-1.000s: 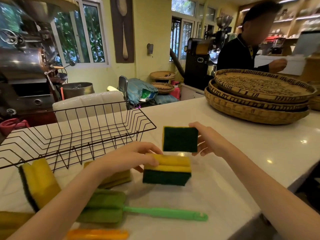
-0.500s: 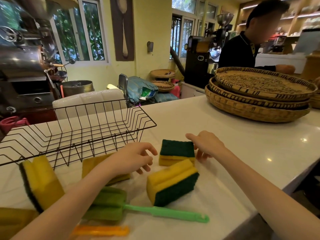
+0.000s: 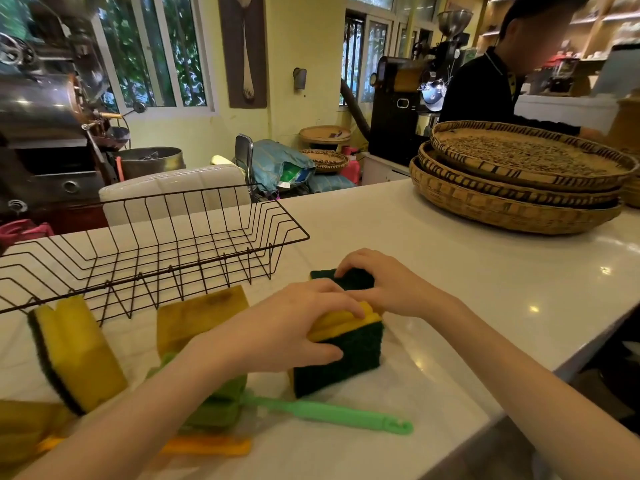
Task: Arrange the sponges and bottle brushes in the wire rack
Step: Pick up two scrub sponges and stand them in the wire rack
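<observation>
A black wire rack (image 3: 156,251) stands empty on the white counter at the left. My left hand (image 3: 294,327) grips a yellow and green sponge (image 3: 346,355) standing on its edge. Just behind it, my right hand (image 3: 384,282) rests its fingers on a second sponge (image 3: 349,277) lying green side up. Another yellow sponge (image 3: 76,351) leans in front of the rack, and a flat yellow sponge (image 3: 197,317) lies beside it. A green bottle brush (image 3: 325,414) and an orange brush (image 3: 207,446) lie near the front edge, partly hidden by my left arm.
Stacked woven trays (image 3: 512,188) with beans sit at the back right of the counter (image 3: 485,289). A person in a dark shirt (image 3: 485,88) stands behind them. The counter's edge runs diagonally at the right. A further yellow sponge (image 3: 20,424) lies at the far left.
My left hand has come forward and taken hold of the nearer sponge, standing it on its edge. My right hand has settled on the sponge it set down on the counter.
</observation>
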Action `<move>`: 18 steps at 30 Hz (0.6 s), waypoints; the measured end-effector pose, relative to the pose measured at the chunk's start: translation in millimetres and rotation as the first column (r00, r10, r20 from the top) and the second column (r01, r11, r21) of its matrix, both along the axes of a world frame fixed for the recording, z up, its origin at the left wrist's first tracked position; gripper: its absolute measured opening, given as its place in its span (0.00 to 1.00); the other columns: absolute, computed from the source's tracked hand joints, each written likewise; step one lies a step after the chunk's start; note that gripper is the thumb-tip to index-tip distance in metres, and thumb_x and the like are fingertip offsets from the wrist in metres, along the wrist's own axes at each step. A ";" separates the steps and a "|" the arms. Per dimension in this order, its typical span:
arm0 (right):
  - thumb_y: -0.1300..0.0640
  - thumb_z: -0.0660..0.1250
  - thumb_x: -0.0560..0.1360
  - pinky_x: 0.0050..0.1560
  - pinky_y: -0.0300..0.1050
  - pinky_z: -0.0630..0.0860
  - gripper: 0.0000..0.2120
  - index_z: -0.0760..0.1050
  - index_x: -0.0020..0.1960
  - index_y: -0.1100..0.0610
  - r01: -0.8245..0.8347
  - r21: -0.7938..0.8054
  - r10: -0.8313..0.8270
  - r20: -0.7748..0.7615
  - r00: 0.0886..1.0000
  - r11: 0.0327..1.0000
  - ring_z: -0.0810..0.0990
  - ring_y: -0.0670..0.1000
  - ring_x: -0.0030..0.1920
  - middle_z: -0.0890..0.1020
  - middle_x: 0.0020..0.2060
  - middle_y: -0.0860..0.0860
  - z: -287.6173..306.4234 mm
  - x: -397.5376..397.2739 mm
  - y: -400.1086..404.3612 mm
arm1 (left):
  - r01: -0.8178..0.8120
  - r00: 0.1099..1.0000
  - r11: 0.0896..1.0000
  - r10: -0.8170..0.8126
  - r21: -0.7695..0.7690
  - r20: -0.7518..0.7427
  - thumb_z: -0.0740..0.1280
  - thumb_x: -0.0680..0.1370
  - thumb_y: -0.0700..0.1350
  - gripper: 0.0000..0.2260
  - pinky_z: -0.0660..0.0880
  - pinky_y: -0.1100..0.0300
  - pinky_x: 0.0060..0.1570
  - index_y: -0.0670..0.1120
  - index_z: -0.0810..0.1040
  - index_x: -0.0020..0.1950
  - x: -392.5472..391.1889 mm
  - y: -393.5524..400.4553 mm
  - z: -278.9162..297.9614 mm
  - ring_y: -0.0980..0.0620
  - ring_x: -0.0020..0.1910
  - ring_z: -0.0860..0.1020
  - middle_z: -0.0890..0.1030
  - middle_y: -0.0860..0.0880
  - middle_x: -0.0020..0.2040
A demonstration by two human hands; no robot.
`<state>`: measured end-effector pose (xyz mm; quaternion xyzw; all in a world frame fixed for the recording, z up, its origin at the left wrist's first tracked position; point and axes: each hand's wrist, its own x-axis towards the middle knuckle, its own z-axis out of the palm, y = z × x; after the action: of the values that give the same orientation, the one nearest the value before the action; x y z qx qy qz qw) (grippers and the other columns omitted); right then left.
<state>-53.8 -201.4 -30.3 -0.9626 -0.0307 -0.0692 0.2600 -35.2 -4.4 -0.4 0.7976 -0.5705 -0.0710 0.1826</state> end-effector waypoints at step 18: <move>0.40 0.65 0.70 0.45 0.44 0.71 0.19 0.72 0.55 0.50 0.251 -0.107 -0.255 -0.022 0.967 0.962 0.71 0.50 0.49 0.73 0.48 0.51 -1.6 -6.6 -8.0 | -0.224 0.966 0.974 0.227 -0.035 0.127 0.56 0.79 0.46 0.17 0.71 0.59 0.58 0.60 0.67 0.66 26.4 -0.7 -13.2 0.54 0.59 0.71 0.73 0.54 0.62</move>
<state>-60.4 -209.3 -31.9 -0.9719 0.0936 -0.0831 0.1996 -8.8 -5.1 -13.6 0.8584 -0.4873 0.0083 0.1602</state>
